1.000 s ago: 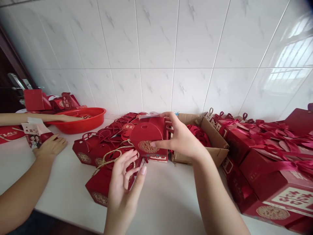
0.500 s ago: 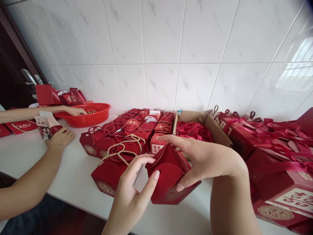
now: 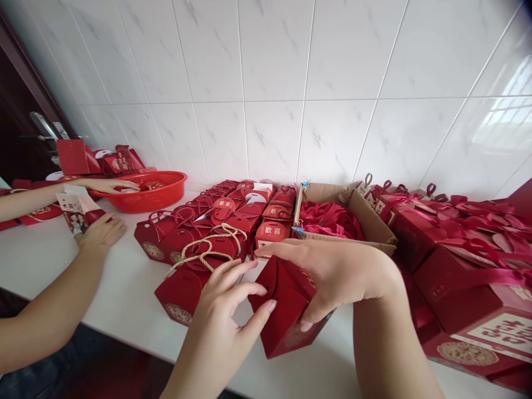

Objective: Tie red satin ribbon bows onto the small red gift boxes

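Note:
A small red gift box (image 3: pixel 286 310) sits tilted between both my hands above the white counter (image 3: pixel 116 288). My right hand (image 3: pixel 332 274) grips it from the top and right side, thumb under its front edge. My left hand (image 3: pixel 226 310) touches its left flap, fingers spread along the fold. Just left of it lies a pile of similar red boxes with a tan twisted rope handle (image 3: pixel 203 249) on top.
An open cardboard carton (image 3: pixel 366 221) of red ribbons stands behind the box. Larger red boxes (image 3: pixel 469 299) crowd the right. At left, another person's hand (image 3: pixel 100 233) rests by a printed packet (image 3: pixel 75 213), and another arm reaches to a red basin (image 3: pixel 145 191).
My right hand has brought the red box down from the pile toward me and tilted it. My left hand has closed in on its left flap. The view shifted slightly.

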### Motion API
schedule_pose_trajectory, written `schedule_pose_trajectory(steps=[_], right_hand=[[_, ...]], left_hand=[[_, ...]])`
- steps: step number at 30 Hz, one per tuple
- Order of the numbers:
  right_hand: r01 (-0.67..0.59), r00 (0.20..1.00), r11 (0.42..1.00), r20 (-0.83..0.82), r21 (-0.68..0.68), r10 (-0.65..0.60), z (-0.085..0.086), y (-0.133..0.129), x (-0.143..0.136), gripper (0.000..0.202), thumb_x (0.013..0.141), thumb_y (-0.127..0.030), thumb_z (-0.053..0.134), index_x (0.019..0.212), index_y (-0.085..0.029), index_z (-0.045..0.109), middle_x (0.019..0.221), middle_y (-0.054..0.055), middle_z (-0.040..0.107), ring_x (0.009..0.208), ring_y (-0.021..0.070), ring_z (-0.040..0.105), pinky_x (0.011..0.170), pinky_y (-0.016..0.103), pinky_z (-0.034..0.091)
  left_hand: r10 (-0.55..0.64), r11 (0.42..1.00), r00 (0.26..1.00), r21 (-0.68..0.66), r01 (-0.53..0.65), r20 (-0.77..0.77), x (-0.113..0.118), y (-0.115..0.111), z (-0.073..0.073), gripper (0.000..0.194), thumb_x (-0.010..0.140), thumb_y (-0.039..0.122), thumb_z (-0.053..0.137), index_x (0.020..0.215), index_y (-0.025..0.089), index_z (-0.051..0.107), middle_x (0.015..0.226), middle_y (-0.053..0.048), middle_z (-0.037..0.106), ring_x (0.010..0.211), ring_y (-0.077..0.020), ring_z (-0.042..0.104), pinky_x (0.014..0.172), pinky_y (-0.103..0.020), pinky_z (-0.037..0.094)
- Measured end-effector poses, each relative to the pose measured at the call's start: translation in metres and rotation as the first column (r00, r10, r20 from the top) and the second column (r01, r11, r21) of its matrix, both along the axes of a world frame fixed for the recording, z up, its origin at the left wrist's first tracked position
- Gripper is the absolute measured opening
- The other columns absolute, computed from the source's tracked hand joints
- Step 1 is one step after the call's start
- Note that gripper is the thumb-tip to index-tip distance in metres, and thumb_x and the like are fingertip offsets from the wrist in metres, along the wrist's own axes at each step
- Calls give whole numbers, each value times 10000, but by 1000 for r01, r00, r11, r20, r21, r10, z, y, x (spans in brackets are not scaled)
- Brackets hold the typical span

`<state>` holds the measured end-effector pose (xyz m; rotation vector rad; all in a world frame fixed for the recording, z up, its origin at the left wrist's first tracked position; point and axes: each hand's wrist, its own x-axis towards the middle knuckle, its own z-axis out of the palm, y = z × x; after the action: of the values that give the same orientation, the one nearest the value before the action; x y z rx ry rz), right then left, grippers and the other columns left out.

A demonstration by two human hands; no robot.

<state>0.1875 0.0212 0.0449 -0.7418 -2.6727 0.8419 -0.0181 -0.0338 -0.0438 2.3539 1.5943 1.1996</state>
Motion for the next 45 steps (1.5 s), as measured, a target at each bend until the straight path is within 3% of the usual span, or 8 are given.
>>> schedule_pose_trajectory(steps=[18, 25, 28, 30, 34, 38, 42, 45], right_hand=[[-99, 995, 995, 16, -27, 100, 1, 0, -7, 873, 561, -278, 845, 1350, -240, 473, 1231, 47, 608, 1093, 222, 592, 938, 282, 445], [-149, 988, 988, 25, -47, 151, 6, -8, -5, 758, 572, -290, 853, 1269, -248, 556, 1215, 26, 629, 1103, 210, 592, 959, 266, 443], [15, 998, 996, -54, 89, -10, 6, -16, 8, 786, 567, -406, 852, 1283, -287, 551, 1259, 22, 601, 1219, 249, 518, 1017, 313, 427], [232, 961, 950, -202, 209, -190, 9, -24, 20, 706, 645, -467, 795, 1286, -308, 547, 1284, 24, 581, 1248, 260, 492, 1029, 355, 428], [654, 719, 715, -498, 249, -484, 16, -33, 41, 347, 832, -429, 626, 1136, -263, 640, 1128, 55, 664, 1054, 251, 616, 868, 367, 516], [847, 495, 514, -559, 138, -666, 10, -10, 53, 265, 861, -427, 551, 920, -208, 689, 823, 46, 705, 713, 200, 646, 593, 295, 490], [851, 522, 507, -305, 134, -796, -6, 28, 61, 281, 863, -400, 505, 827, -189, 687, 646, 23, 654, 515, 150, 542, 486, 272, 398], [817, 576, 565, -133, 115, -806, -15, 44, 63, 210, 838, -338, 535, 845, -184, 678, 792, 51, 697, 635, 164, 596, 551, 270, 428]], left_hand=[[-63, 994, 997, -95, 60, -36, -5, -6, 0, 103, 823, 325, 566, 778, 256, 628, 1340, -67, 583, 1390, -323, 324, 1018, -538, 435], [-73, 997, 995, -15, 72, -74, -10, -12, 4, 75, 776, 300, 598, 723, 258, 631, 1255, -68, 645, 1341, -342, 406, 931, -503, 515], [-57, 997, 990, 53, 64, -132, -6, -8, 3, 67, 749, 296, 618, 711, 244, 635, 1253, -75, 647, 1296, -363, 458, 922, -543, 509], [-42, 996, 981, 67, 56, -190, -2, -4, 0, 68, 727, 272, 622, 672, 234, 634, 1210, -80, 673, 1247, -380, 503, 909, -575, 504], [7, 998, 969, 62, 9, -248, 8, 3, -5, 92, 709, 216, 596, 625, 223, 633, 1120, -77, 717, 1146, -382, 581, 864, -586, 518], [31, 996, 976, 94, -11, -214, 16, 7, -8, 74, 739, 261, 602, 678, 232, 632, 1044, -57, 737, 1079, -355, 615, 866, -578, 508], [53, 998, 996, 25, -51, -76, 27, 13, -12, 57, 789, 283, 584, 782, 232, 609, 971, -50, 727, 928, -262, 675, 809, -430, 552], [120, 991, 993, -59, -121, -13, 39, 19, -17, 109, 820, 344, 569, 834, 236, 572, 963, -50, 704, 896, -245, 673, 728, -365, 554]])
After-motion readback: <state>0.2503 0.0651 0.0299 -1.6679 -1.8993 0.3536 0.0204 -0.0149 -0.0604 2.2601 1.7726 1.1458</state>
